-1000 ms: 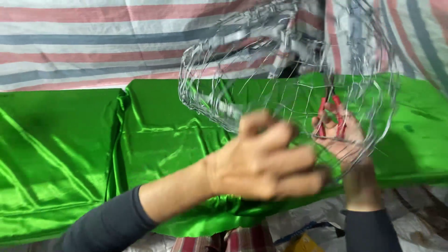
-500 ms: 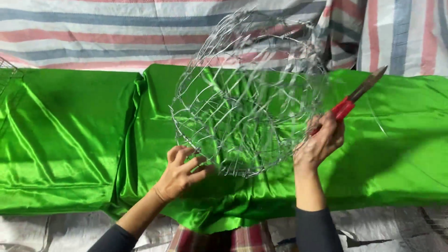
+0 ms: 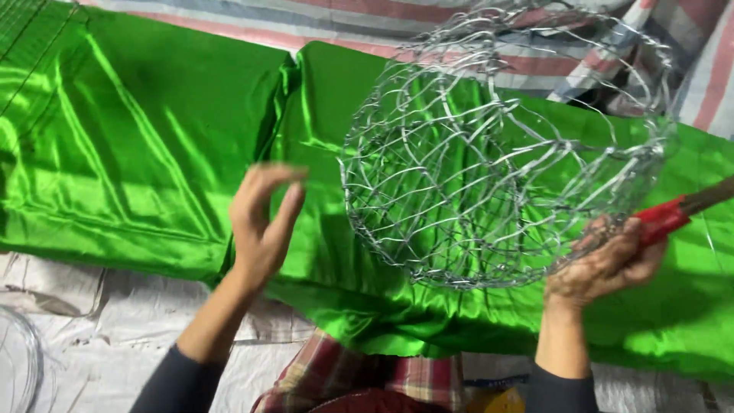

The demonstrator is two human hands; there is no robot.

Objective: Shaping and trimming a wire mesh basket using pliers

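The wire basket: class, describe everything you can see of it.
The wire basket is a round, open cage of thin, shiny silver wire twisted into loose mesh, with a thicker rim. It is held up, tilted, above green satin cloth. The right hand grips its lower edge; the left hand is open beside it, not touching.

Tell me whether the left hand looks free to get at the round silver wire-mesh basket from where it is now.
Probably yes. The left hand is open and empty, just beside the round silver wire-mesh basket, with nothing showing between them. The right hand holds its far rim along with a red-handled tool.
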